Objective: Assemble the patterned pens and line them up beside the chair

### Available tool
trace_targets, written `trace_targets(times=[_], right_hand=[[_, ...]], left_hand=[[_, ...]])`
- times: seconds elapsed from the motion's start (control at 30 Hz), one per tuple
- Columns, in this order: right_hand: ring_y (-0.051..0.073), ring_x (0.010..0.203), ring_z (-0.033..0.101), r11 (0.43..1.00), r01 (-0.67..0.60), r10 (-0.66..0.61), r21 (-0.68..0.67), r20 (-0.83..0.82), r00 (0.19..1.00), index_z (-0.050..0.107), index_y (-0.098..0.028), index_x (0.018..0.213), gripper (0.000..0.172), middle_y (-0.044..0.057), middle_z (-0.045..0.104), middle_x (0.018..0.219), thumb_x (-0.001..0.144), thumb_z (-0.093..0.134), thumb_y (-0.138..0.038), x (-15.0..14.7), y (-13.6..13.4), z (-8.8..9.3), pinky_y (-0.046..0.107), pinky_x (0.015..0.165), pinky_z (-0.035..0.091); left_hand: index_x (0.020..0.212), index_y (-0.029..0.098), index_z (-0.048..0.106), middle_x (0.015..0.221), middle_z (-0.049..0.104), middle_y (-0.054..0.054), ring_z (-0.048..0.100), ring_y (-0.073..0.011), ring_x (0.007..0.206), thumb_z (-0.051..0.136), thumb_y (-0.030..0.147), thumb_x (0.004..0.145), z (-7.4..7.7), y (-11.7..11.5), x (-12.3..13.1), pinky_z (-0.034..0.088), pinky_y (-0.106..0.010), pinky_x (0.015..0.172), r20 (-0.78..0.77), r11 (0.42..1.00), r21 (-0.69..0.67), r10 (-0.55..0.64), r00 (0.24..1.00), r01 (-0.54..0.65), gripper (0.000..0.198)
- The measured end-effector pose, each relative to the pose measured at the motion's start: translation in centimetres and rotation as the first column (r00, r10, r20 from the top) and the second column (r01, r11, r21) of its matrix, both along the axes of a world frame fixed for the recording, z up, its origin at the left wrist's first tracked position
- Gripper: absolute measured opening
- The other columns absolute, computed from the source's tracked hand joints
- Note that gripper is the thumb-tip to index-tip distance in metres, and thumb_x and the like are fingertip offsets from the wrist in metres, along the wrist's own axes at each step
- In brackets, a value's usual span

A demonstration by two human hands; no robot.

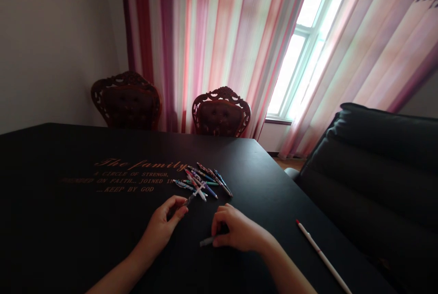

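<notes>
My left hand is closed, thumb and fingers pinching a slim pen with a dark barrel. The pen points up and away, towards a loose pile of pens in several colours on the black table. Where the held pen ends against the whitish pieces at the pile's near side, I cannot tell. Lower and to the right, my right hand is closed on a short grey cylindrical piece, low over the tabletop. Its far part is hidden by my fingers, and its exact kind does not show.
A long white stick with a red tip lies near the right edge of the table. Gold lettering marks the tabletop at left. Two carved chairs stand behind it; a black padded chair is at right.
</notes>
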State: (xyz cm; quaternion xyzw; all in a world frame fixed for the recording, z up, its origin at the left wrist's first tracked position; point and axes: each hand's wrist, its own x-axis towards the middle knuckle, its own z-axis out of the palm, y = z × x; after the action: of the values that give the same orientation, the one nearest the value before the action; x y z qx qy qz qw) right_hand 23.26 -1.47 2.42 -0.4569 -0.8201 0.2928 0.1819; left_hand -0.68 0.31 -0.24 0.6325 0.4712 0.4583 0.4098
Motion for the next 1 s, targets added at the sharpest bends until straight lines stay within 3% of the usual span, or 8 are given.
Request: trace_targets(times=[0.13,0.23,0.37,0.77,1.0], right_hand=[[0.013,0.066,0.053,0.985,0.168,-0.17,-0.028,-0.261,0.95,0.067,-0.02,0.086,0.009,-0.002,0.062,0.073,0.079,0.069,-0.025,0.9,0.8,0.8,0.023,0.06,0.041],[0.014,0.068,0.054,0.953,0.298,-0.25,0.059,-0.406,0.879,0.067,-0.019,0.089,0.015,0.0,0.064,0.076,0.079,0.069,-0.03,1.9,1.3,1.6,0.025,0.063,0.043],[0.016,0.072,0.057,0.908,0.405,-0.309,0.109,-0.48,0.821,0.067,-0.018,0.092,0.018,0.002,0.066,0.081,0.08,0.067,-0.032,3.0,1.4,2.3,0.028,0.067,0.045],[0.016,0.072,0.057,0.913,0.383,-0.279,0.144,-0.464,0.841,0.069,-0.02,0.093,0.016,0.002,0.067,0.083,0.081,0.065,-0.03,2.9,1.1,2.8,0.029,0.068,0.046],[0.016,0.072,0.056,0.918,0.365,-0.265,0.156,-0.443,0.856,0.07,-0.02,0.092,0.016,0.001,0.067,0.081,0.081,0.066,-0.03,2.6,1.0,2.7,0.028,0.068,0.045]], left_hand=[[0.09,0.021,0.068,0.083,0.069,-0.003,0.063,-0.0217,0.078,0.061,0.04,0.082,0.3,-0.4,0.0,0.05,-0.03,0.073,-0.095,0.997,0.075,-0.018,0.995,0.025,0.021],[0.089,0.022,0.069,0.081,0.07,-0.002,0.063,-0.0206,0.075,0.06,0.037,0.084,0.5,-0.7,0.1,0.049,-0.029,0.073,-0.159,0.99,0.131,-0.026,0.987,0.047,0.018],[0.09,0.023,0.07,0.084,0.071,-0.002,0.064,-0.0214,0.078,0.06,0.035,0.085,0.5,-0.7,0.1,0.048,-0.029,0.075,-0.2,0.985,0.16,-0.032,0.979,0.065,0.017],[0.09,0.023,0.071,0.081,0.07,-0.003,0.062,-0.0217,0.076,0.058,0.038,0.085,0.7,-0.8,0.2,0.047,-0.031,0.075,-0.267,0.985,0.155,-0.036,0.963,0.08,0.02],[0.086,0.024,0.073,0.079,0.071,-0.002,0.063,-0.0223,0.076,0.062,0.039,0.08,0.8,-0.9,0.2,0.048,-0.029,0.07,-0.218,0.987,0.153,-0.018,0.976,0.052,0.02]])
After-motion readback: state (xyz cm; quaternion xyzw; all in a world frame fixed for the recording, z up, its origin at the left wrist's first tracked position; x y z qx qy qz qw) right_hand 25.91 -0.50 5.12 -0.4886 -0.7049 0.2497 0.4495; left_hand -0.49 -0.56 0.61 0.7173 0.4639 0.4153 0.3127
